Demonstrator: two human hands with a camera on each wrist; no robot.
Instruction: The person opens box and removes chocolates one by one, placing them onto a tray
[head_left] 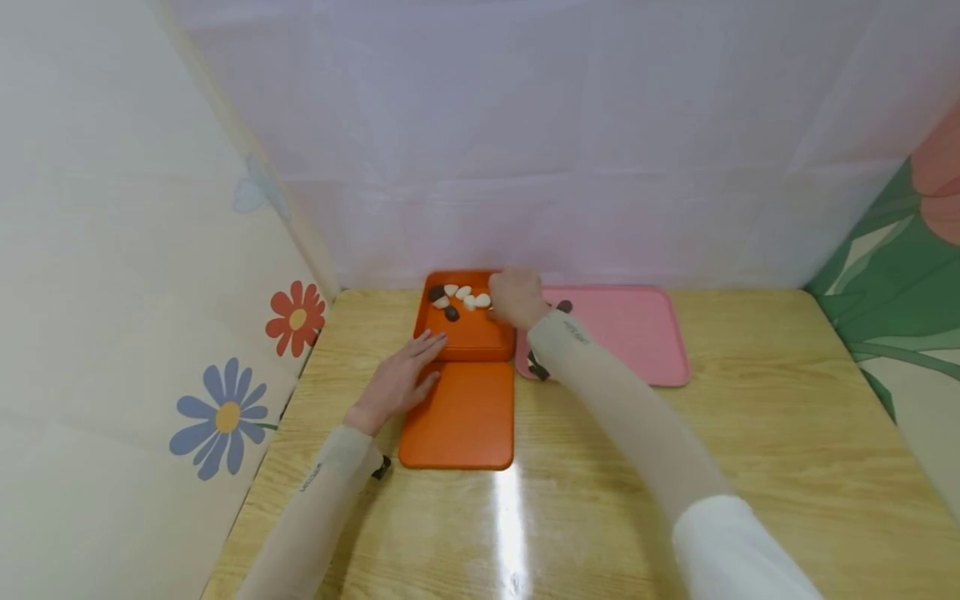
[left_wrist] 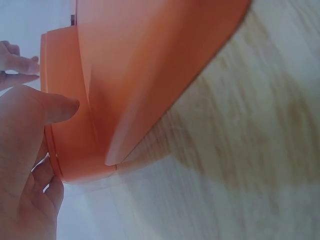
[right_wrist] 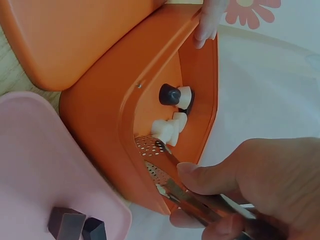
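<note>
An orange box [head_left: 472, 342] stands with its lid [head_left: 459, 417] folded flat toward me. Several small white pieces [right_wrist: 162, 130] and dark pieces [right_wrist: 169, 94] lie inside it. My left hand [head_left: 397, 379] grips the box's near left corner, its thumb [left_wrist: 62, 108] against the front wall and fingertips [right_wrist: 204, 32] over the rim. My right hand [head_left: 517, 298] holds metal tongs [right_wrist: 177, 187] with perforated ends. The tong ends reach inside the box at its right side, apart from each other and close to the white pieces. A white bit shows by the lower end.
A pink tray [head_left: 630, 333] adjoins the box on the right, with several dark pieces [right_wrist: 67, 224] on it, partly behind my right arm. A pale cloth backdrop [head_left: 525, 142] rises behind both. A flower-printed wall [head_left: 112, 333] stands at the left.
</note>
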